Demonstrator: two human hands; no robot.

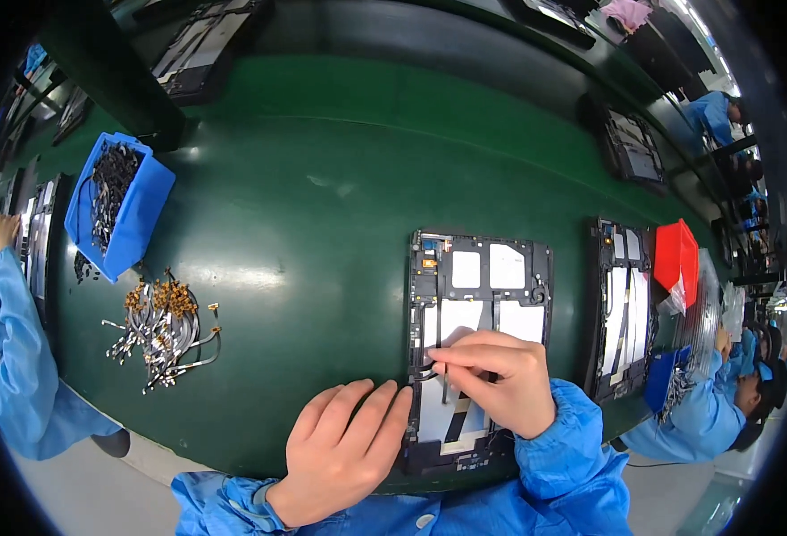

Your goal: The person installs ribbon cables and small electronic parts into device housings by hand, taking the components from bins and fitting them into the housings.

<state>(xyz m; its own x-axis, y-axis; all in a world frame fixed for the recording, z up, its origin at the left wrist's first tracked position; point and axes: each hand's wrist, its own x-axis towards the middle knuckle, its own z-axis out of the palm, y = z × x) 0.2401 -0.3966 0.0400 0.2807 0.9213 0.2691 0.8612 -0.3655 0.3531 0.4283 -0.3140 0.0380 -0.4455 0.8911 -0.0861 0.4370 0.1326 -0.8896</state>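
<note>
While the left hand point(344, 447) lies palm down with its fingers loosely parted beside the near left edge of an open flat device point(466, 311), the right hand point(511, 380) reaches over it, thumb and forefinger pinching a thin dark cable point(424, 368) at that same edge. The device lies on the green table point(313, 205), directly before the person.

At the upper left, a tilted blue bin point(150, 210) is heaped with small black pieces point(112, 188), some of which lie on the table beside its near corner. Just below, cables point(166, 326) with gold-coloured ends sit in a loose pile. At right, beyond a second open device point(625, 308), stand a red bin point(676, 255), its contents out of sight, and a small blue bin point(658, 382) with silvery cables at its side.

The right hand hides part of the device's middle, and its fingertips cover where the pinched cable runs. Whether the left fingertips touch the frame, I cannot tell. A co-worker's blue sleeve point(18, 313) is partly cut off by the dark rim at left.
</note>
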